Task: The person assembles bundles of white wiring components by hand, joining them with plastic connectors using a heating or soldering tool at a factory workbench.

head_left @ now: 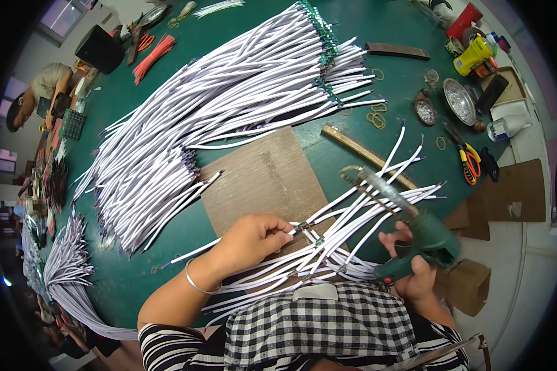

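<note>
Nearest, the left hand [250, 238] pinches one white cable [241, 243] by its end, grip closed on it, over a brown board [263, 173] on the green counter [402, 105]. The right hand [414, 272] wraps a green glue gun [414, 232] — grip closed, nozzle pointing up-left, away from the body. A small cable bunch [353, 216] lies between the hands. Beyond the board spreads a big cable pile [229, 105]; farther right, orange-handled pliers [469, 159] and two foil dishes [459, 100].
</note>
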Demonstrator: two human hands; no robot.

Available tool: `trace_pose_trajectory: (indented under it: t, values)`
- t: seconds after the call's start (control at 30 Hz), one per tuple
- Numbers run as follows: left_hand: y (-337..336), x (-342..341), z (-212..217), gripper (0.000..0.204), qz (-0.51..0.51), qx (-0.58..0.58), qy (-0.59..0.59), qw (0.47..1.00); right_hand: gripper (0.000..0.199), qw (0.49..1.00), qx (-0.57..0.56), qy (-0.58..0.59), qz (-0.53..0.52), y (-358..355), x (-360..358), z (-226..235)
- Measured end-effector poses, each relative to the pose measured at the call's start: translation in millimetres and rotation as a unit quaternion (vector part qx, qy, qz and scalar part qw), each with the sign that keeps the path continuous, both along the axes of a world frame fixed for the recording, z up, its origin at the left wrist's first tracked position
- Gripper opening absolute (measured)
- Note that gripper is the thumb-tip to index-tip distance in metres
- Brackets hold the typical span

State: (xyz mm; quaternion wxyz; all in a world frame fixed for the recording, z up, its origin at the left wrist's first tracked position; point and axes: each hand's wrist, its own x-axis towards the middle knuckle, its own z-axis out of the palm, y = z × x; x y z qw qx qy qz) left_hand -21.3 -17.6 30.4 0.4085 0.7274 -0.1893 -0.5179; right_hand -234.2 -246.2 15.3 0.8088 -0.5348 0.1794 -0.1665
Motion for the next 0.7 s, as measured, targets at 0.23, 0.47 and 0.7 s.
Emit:
trace_pose_trajectory:
  t: [0.23, 0.47, 0.7]
  values:
    - [-13.0, -22.6, -21.9, 0.016, 0.170, -0.107, 0.184, 0.962, 0.070, 0.981, 0.153, -0.070, 0.100, 30.6, 66.3, 19.4]
    - [-16.3, -37.3, -31.9, 0.019, 0.256, -0.170, 0.155, 0.939, 0.079, 0.968, 0.177, -0.074, 0.163, 42.1, 91.8, 0.4]
    - [-19.7, -33.6, -23.9, 0.016, 0.147, -0.161, -0.304, 0.927, 0.078, 0.968, 0.171, -0.099, 0.156, 47.6, 94.8, -13.1]
